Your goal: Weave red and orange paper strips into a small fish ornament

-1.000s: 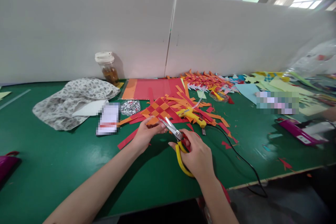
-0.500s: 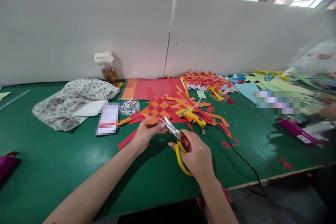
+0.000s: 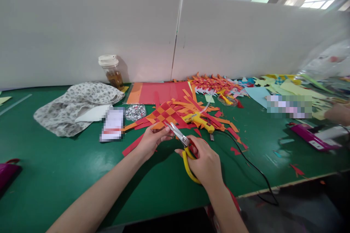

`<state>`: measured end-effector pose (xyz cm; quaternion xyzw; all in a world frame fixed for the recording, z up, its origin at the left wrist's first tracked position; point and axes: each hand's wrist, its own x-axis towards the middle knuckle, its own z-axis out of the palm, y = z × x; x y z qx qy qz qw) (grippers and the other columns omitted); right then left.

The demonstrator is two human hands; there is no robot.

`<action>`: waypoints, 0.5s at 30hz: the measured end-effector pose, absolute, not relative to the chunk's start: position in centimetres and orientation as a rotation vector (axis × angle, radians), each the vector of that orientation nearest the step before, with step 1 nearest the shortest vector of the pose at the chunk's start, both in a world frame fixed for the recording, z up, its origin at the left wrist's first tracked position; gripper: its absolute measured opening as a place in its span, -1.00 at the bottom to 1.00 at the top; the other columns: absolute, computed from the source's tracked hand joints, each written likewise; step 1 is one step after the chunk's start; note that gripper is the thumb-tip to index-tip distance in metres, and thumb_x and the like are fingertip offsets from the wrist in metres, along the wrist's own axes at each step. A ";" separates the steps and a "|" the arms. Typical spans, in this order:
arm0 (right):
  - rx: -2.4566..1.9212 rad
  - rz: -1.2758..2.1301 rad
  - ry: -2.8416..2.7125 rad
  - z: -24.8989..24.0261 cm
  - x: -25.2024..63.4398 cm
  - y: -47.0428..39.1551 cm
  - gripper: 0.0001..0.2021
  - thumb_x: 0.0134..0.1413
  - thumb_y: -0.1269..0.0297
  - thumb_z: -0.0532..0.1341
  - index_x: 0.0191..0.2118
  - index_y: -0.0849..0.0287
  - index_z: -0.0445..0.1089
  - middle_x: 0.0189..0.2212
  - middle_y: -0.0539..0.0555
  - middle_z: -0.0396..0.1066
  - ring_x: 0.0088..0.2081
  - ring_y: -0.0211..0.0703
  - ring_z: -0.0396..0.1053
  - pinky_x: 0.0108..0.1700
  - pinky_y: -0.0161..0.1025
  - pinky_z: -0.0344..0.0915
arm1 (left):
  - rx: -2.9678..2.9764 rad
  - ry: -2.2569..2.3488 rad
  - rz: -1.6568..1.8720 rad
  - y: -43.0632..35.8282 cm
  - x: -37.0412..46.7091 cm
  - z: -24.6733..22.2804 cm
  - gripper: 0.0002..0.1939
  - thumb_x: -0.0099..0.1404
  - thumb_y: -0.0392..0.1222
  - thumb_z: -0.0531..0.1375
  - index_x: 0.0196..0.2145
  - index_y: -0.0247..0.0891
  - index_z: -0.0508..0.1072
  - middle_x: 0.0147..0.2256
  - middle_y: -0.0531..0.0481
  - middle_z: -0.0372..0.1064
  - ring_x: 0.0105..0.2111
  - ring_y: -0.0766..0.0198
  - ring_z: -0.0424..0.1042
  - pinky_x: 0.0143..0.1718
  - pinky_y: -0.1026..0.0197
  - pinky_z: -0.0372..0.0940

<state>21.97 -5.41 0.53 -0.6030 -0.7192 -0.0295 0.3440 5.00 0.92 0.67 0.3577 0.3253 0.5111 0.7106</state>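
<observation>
My left hand pinches the near edge of a woven paper piece in a red and orange checkered pattern. In my right hand is a pair of scissors with yellow handles; the fingers are wrapped through the loops. The blades point up and left, with their tips by my left fingertips at the edge of the weave. Whether paper lies between the blades I cannot tell. Just right of the weave a yellow glue gun lies on red and orange paper strips.
On the green table, a phone, a bag of small discs, a patterned cloth and a lidded cup lie left. Finished-looking woven paper pieces sit behind. A black cable runs off the front edge. Another person's hand is far right.
The scissors' blades appear slightly more closed than before. Both hands stay in nearly the same place, and the woven paper has barely moved.
</observation>
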 end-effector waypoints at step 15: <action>-1.534 -0.065 -1.849 0.3 22.1 -5.5 -0.72 -0.04 0.19 0.24 -0.16 0.15 0.37 -0.42 0.03 0.41 -0.46 -0.24 0.33 -0.37 -0.34 0.23 | 0.759 0.726 1.090 0.8 5.0 1.2 -0.79 -0.04 -0.16 0.37 -0.45 -0.35 0.53 -0.51 0.00 0.47 -0.48 0.38 0.44 -0.37 0.34 0.35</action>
